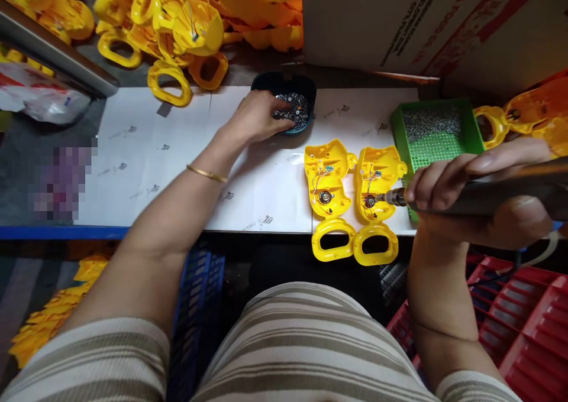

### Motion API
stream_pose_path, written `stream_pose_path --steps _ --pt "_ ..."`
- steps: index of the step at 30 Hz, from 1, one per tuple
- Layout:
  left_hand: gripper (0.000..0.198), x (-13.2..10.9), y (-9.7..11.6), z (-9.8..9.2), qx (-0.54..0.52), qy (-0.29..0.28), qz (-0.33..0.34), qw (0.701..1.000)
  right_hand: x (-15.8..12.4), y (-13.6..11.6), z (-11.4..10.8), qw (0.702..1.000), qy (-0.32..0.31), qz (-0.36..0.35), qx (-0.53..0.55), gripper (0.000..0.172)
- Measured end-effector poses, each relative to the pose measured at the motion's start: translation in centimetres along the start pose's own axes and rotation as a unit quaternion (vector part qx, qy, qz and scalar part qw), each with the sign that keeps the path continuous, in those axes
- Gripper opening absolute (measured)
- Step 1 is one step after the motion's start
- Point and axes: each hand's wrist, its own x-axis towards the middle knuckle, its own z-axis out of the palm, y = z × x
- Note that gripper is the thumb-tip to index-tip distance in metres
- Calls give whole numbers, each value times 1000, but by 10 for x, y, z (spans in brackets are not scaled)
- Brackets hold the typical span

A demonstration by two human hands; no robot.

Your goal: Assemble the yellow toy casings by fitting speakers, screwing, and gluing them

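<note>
My left hand [261,115] reaches into a dark teal bowl [305,86]. Its thumb and fingers are apart and touch the small metal parts [296,111] inside; I see nothing gripped. In my right hand [474,183] lies a dark power screwdriver [497,194], held level and pointing left. Its bit meets the round black part in the right-hand yellow plastic shell [385,164]. Beside that shell rests a matching yellow shell [327,159] with wires, a small green board and a round part. Both shells lie inside up, their loop handles overhanging the table's front edge.
A green perforated basket [437,151] of screws stands right of the shells. Yellow shells [195,26] are piled behind the white-covered table [177,148]. A large printed carton [377,23] stands at the back right. Red crates [528,313] sit below, at right.
</note>
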Motion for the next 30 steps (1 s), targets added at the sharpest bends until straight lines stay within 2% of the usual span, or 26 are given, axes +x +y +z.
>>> stream_pose_path --steps 1,3,8,13,15,20,23,25,27,28,30 --pt "48 12 -8 -1 8 -52 0 999 -1 -1 0 1000 -7 6 -8 20" --pt "44 26 -18 3 12 -87 2 996 -3 -3 -1 1000 -25 9 -8 22" --pt "27 21 -13 15 1 -18 -25 1000 -5 -1 -8 999 -36 33 -17 20" --pt "32 16 4 11 35 12 -51 998 -6 -2 -7 997 -33 55 -41 20" --pt "33 16 8 10 43 22 -68 997 -7 -4 -4 998 -30 44 -39 19" --pt "18 16 8 5 1 92 -49 995 -11 -8 3 999 3 30 -44 17" --pt "20 -4 22 3 -86 126 -54 987 -10 -6 2 1000 -14 4 -23 18" --pt "27 -30 46 7 -151 122 -63 979 -7 -3 1 998 -54 -15 5 20" --pt "28 -62 77 17 -291 62 -115 948 -5 -2 1 996 -77 -29 33 20" --pt "27 -78 93 23 -355 26 -139 924 -5 -2 2 995 -76 -37 47 21" --pt "22 -105 119 37 -458 -53 -195 866 -5 -5 6 998 -49 -4 50 21"
